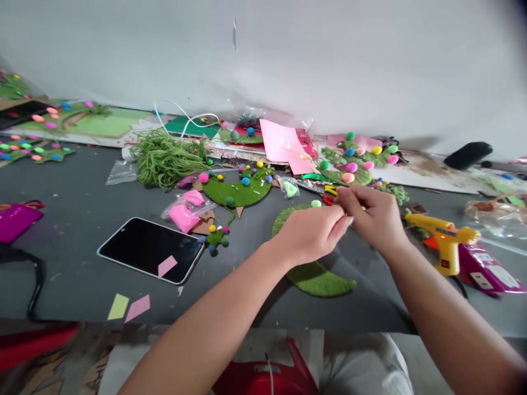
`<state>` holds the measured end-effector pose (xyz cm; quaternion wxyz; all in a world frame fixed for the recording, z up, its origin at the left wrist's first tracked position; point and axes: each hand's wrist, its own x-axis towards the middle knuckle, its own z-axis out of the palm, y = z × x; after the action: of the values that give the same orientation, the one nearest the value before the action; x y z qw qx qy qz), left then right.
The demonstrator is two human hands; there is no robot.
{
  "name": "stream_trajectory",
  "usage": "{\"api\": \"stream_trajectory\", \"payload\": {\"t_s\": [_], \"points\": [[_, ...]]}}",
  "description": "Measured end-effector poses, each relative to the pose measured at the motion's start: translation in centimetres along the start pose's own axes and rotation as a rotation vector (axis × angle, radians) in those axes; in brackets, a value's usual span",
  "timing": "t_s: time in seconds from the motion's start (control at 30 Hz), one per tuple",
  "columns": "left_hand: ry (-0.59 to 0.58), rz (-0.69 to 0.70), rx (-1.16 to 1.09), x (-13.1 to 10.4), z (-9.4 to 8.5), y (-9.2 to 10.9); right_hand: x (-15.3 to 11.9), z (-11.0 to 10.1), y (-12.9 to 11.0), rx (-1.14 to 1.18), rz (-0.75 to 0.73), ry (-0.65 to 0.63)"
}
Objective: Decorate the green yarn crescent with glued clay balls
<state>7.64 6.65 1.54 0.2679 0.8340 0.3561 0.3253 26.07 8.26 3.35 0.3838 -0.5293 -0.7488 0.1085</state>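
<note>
My left hand is closed, its fingertips pinched close to those of my right hand. That hand is closed as well, thumb against curled fingers. Anything between the fingertips is too small or hidden to make out. Beneath my left hand lies a green crescent that looks wrapped in yarn; the hand covers its middle. A pale green pom-pom shows at the crescent's upper edge. Just beyond my fingertips are a tool's red and yellow handles, partly covered by my right hand.
A yellow glue gun stands at the right beside a purple case. Left of my hands lie a dark-screened tablet, pink pom-poms in a bag and a green felt piece. Green yarn is heaped behind.
</note>
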Motion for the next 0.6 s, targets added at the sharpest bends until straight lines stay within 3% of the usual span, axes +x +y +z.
{"api": "stream_trajectory", "payload": {"t_s": [0.1,0.33,0.5,0.6], "points": [[-0.017,-0.013,-0.006,-0.1,0.2,0.0,0.8,0.3,-1.2,0.069,-0.013,-0.018],[0.017,0.031,-0.115,-0.4,-0.6,-0.1,3.8,1.1,-3.3,0.313,0.008,0.227],[0.07,-0.03,-0.123,0.0,-0.7,-0.8,5.3,2.6,-2.1,0.604,0.226,0.183],[0.174,-0.079,-0.285,0.5,-1.1,-1.7,4.6,3.1,-1.1,0.691,0.237,0.093]]}}
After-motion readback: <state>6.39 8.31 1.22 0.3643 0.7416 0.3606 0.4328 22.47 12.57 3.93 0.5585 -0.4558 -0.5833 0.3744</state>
